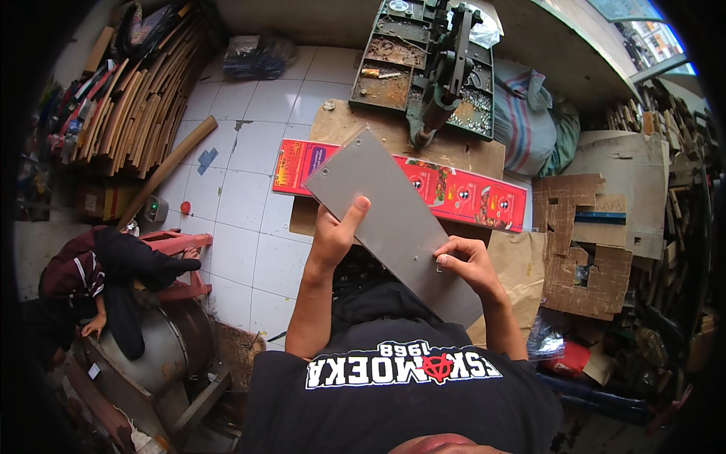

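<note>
One grey metal plate (393, 219) slants centrally from eleven toward five o'clock; the left hand (335, 236) grasps its nine o'clock edge, thumb on top. At four o'clock on it, the right hand (475, 266) bends thumb and forefinger close together, and whether they pinch anything I cannot tell. Beyond the plate, toward twelve o'clock, a red printed strip (480, 198) lies across a brown board (469, 155), and a dark lever press (451, 76) stands at one o'clock.

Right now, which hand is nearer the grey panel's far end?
The left hand, gripping the grey panel; the right hand is further down it, nearer the black shirt.
</note>
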Available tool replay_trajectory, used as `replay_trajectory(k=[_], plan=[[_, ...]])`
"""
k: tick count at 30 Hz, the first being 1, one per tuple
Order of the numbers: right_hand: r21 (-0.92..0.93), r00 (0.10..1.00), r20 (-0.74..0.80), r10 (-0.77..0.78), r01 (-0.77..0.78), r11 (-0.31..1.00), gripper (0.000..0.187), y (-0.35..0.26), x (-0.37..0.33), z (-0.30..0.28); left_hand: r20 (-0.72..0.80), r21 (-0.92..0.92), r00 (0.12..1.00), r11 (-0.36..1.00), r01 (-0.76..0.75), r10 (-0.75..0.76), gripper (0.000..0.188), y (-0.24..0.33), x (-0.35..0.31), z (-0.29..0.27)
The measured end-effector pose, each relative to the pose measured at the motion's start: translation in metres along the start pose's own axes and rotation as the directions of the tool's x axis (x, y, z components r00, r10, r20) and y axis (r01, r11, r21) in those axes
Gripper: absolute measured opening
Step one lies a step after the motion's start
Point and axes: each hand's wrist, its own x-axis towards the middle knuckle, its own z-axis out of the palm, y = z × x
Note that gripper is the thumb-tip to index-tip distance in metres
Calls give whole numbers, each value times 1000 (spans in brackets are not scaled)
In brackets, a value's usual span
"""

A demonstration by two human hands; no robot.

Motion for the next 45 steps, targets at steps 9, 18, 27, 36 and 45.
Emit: replay_trajectory(k=[9,18,27,36,45], plan=[[558,794,593,134,-526,642,25,55,14,1,195,-498,966,866,-51,169,97,9,25,26],[252,995,-95,-30,53,966,14,-9,18,-44,-254,-172,942,948,-268,221,26,22,-4,22],[-188,813,-297,-501,464,866,26,-53,22,7,-187,-244,981,970,6,-53,24,17,-5,77],[-783,534,63,-843,550,290,31,-43,27,15,-104,-135,992,989,64,-78,29,7,-24,84],[-782,477,246,-844,612,118,40,-32,12,5,-106,-181,989,980,85,-105,30,2,-30,79]])
